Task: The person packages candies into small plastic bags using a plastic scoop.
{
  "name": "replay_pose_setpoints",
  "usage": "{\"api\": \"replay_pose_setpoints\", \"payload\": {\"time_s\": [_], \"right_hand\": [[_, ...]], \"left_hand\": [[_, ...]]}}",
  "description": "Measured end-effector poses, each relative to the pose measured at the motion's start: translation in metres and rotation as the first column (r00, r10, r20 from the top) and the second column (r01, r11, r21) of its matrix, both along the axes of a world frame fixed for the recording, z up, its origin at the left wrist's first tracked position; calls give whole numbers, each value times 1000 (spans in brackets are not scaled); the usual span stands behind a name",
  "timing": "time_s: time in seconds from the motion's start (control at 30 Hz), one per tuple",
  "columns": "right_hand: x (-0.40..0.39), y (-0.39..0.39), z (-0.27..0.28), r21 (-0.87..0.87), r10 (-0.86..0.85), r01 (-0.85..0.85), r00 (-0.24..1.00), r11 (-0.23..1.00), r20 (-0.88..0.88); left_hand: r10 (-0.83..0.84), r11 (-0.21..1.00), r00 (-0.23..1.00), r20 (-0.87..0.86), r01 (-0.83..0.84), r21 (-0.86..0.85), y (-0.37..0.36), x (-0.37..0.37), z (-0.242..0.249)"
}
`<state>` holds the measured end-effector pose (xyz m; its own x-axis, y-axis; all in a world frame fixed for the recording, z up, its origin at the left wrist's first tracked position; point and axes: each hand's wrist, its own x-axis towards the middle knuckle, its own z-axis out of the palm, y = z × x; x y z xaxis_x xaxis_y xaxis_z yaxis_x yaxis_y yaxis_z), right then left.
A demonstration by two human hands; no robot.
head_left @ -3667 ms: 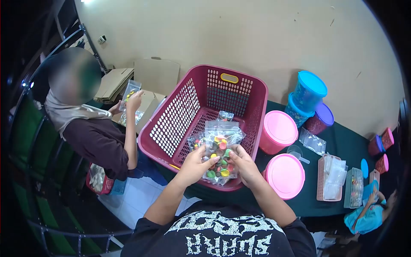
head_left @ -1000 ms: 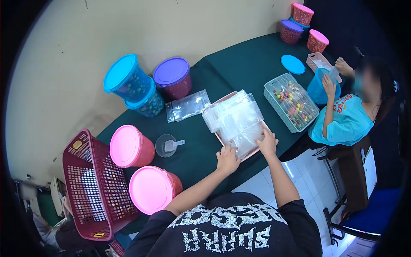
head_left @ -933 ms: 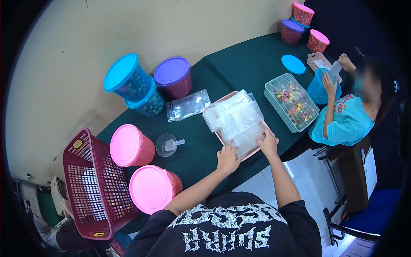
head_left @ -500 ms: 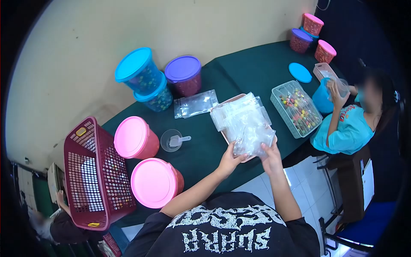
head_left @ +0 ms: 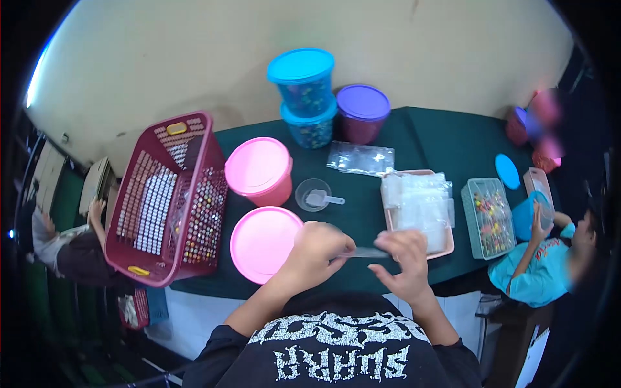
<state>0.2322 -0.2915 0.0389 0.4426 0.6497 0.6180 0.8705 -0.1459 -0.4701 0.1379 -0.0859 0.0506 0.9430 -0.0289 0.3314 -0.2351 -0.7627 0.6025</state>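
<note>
My left hand (head_left: 318, 251) is closed, pinching the edge of a clear plastic bag (head_left: 366, 253) that is seen nearly edge-on in front of my body. Its far end reaches my right hand (head_left: 407, 262), whose thumb stands apart and whose fingers are slightly blurred and spread over the bag's edge. Just beyond that hand, a pink tray (head_left: 440, 253) holds a pile of clear plastic bags (head_left: 420, 202). A pink-lidded tub (head_left: 265, 244) stands close by my left hand. Further back lies a clear bowl (head_left: 304, 194) with a small white scoop (head_left: 323, 199) in it.
At the left stands a maroon basket (head_left: 206, 161). Blue tubs (head_left: 302, 81), a purple-lidded tub (head_left: 363, 113) and more flat bags (head_left: 361, 158) are along the wall. To the right are a container of colourful sweets (head_left: 488, 220) and a person in turquoise (head_left: 527, 275) holding a cup.
My hands have left the tray's bag pile and moved left, with one bag now in my left hand. My right hand has opened. The view has turned left.
</note>
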Motion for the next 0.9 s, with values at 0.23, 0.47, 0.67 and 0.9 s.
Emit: {"api": "replay_pose_setpoints", "payload": {"time_s": [0.23, 0.47, 0.67, 0.9], "right_hand": [[-5, 55, 20, -179, 223, -274, 939, 945, -262], [-27, 93, 1, -70, 239, -377, 708, 924, -665], [-59, 119, -12, 231, 407, -447, 352, 864, -843], [-88, 154, -2, 133, 312, -389, 445, 912, -839]], "left_hand": [[131, 986, 990, 44, -134, 101, 27, -39, 13], [246, 935, 966, 75, -257, 245, 41, -68, 11], [137, 991, 987, 90, -137, -7, 52, -83, -13], [162, 983, 961, 224, -137, -124, 91, -112, -23]]}}
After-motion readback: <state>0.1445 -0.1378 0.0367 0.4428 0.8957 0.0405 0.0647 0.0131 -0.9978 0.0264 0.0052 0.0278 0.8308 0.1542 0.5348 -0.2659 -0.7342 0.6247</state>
